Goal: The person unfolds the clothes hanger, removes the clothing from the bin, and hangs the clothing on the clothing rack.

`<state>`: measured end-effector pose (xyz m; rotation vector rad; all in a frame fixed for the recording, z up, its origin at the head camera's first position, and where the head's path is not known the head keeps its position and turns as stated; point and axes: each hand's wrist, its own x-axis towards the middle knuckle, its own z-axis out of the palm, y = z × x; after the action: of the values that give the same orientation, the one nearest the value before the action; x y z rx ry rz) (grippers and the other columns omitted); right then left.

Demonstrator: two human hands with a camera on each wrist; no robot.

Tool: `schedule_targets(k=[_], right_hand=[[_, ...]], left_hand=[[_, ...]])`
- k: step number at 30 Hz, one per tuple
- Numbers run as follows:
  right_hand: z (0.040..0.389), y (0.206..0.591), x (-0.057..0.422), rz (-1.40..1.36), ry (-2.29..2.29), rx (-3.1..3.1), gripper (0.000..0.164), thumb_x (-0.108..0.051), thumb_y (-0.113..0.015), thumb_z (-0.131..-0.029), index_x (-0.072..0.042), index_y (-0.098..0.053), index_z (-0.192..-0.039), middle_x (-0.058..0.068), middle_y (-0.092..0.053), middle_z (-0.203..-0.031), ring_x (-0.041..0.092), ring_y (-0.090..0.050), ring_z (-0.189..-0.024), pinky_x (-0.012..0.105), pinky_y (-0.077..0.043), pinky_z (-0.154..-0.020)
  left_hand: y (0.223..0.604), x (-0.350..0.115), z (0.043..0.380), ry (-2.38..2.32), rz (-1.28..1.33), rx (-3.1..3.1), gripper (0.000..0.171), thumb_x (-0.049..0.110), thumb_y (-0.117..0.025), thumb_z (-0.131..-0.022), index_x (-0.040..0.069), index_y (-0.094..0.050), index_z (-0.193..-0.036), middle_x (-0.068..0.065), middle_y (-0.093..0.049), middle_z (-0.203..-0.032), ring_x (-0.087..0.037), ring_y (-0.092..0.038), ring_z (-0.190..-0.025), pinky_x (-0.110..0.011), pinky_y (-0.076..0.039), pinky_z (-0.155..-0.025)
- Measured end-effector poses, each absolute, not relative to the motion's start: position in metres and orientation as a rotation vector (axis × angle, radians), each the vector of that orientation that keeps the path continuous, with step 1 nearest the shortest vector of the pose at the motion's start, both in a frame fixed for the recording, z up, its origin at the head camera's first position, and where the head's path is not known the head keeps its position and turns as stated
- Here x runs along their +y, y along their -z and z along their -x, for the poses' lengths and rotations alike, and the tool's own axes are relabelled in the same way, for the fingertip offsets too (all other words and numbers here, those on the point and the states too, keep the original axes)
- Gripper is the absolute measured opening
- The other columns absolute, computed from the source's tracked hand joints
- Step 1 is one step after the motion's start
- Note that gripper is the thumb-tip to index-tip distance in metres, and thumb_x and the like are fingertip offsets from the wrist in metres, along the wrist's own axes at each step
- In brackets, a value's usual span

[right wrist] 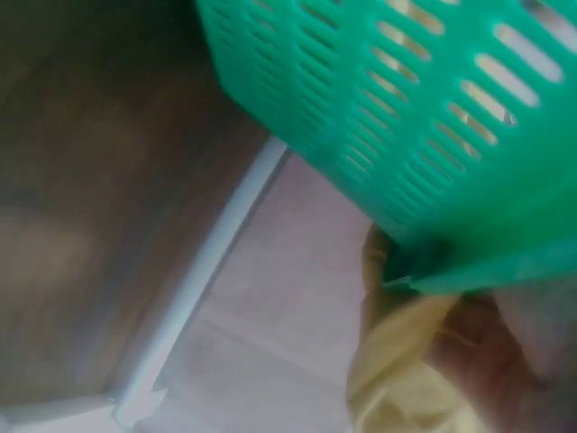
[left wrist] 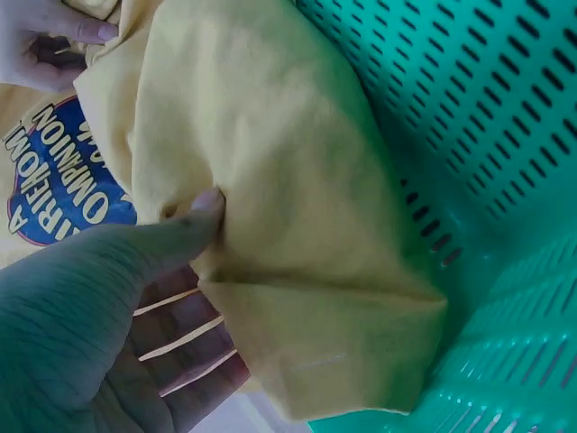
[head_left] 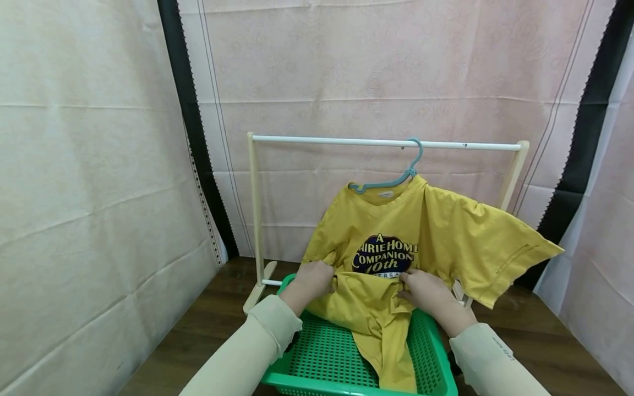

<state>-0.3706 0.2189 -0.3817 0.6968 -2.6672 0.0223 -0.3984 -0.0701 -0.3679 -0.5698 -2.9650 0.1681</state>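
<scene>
A yellow T-shirt (head_left: 376,220) with a dark printed oval on its chest hangs from a blue hanger (head_left: 396,180), tilted. Its lower part drops into a green basket (head_left: 356,389). My left hand (head_left: 314,280) pinches the cloth on the left side of the shirt; in the left wrist view the thumb of the left hand (left wrist: 117,280) lies on the fabric with the fingers behind it. Just below the print, my right hand (head_left: 431,294) grips bunched cloth. In the right wrist view the basket's wall partly hides the right hand (right wrist: 487,361) beside the yellow fabric.
The hanger hooks over the white rail (head_left: 317,141) of a small clothes rack, behind the basket. The shirt's sleeve (head_left: 515,247) spreads out to the right past the rack's post (head_left: 513,176). Everything stands on a dark wooden table (head_left: 198,341), with pale curtains (head_left: 371,66) around.
</scene>
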Motion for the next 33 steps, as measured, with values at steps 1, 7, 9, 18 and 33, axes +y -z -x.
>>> schedule_targets(k=[1, 7, 9, 18, 33], right_hand=[[0.371, 0.381, 0.219, -0.706, -0.027, -2.659, 0.023, -0.027, -0.082, -0.086, -0.01, -0.07, -0.098, 0.0, -0.063, -0.083, 0.018, -0.061, -0.071, 0.033, -0.05, -0.057], [0.374, 0.381, 0.22, -0.755, -0.038, -2.573, 0.014, -0.018, -0.079, -0.088, -0.016, -0.066, -0.082, -0.005, -0.057, -0.072, 0.012, -0.054, -0.061, 0.029, -0.043, -0.051], [0.374, 0.379, 0.22, -0.764, -0.047, -2.532, 0.016, -0.014, -0.079, -0.088, -0.016, -0.065, -0.079, -0.005, -0.055, -0.069, 0.011, -0.052, -0.059, 0.029, -0.041, -0.049], [0.374, 0.372, 0.229, -0.724, -0.044, -2.394, 0.005, -0.012, -0.079, -0.087, -0.013, -0.074, -0.087, -0.001, -0.059, -0.08, 0.019, -0.058, -0.072, 0.032, -0.048, -0.056], [0.384, 0.35, 0.227, -0.528, -0.335, -2.294, 0.005, -0.008, -0.063, -0.095, -0.005, -0.06, -0.091, -0.003, -0.04, -0.051, 0.011, -0.036, -0.039, 0.029, -0.031, -0.039]], left_hand=[[0.367, -0.07, 0.4, -0.159, 0.562, -2.966, 0.015, 0.036, -0.072, -0.094, 0.021, -0.073, -0.096, 0.0, -0.069, -0.096, -0.019, -0.063, -0.075, -0.038, -0.054, -0.063], [0.366, -0.073, 0.405, -0.152, 0.576, -2.886, 0.01, 0.03, -0.075, -0.093, 0.021, -0.074, -0.088, -0.001, -0.069, -0.088, -0.019, -0.063, -0.073, -0.037, -0.054, -0.061], [0.364, -0.074, 0.404, -0.175, 0.585, -2.855, 0.012, 0.032, -0.077, -0.091, 0.021, -0.074, -0.087, -0.001, -0.069, -0.088, -0.019, -0.064, -0.075, -0.037, -0.055, -0.062], [0.354, -0.081, 0.404, -0.102, 0.632, -2.763, 0.028, 0.015, -0.067, -0.097, 0.022, -0.068, -0.07, 0.001, -0.067, -0.075, -0.016, -0.059, -0.059, -0.035, -0.05, -0.053], [0.347, -0.078, 0.409, 0.121, 0.502, -2.465, 0.018, 0.02, -0.064, -0.099, 0.014, -0.07, -0.084, -0.008, -0.066, -0.101, -0.027, -0.064, -0.069, -0.041, -0.053, -0.057]])
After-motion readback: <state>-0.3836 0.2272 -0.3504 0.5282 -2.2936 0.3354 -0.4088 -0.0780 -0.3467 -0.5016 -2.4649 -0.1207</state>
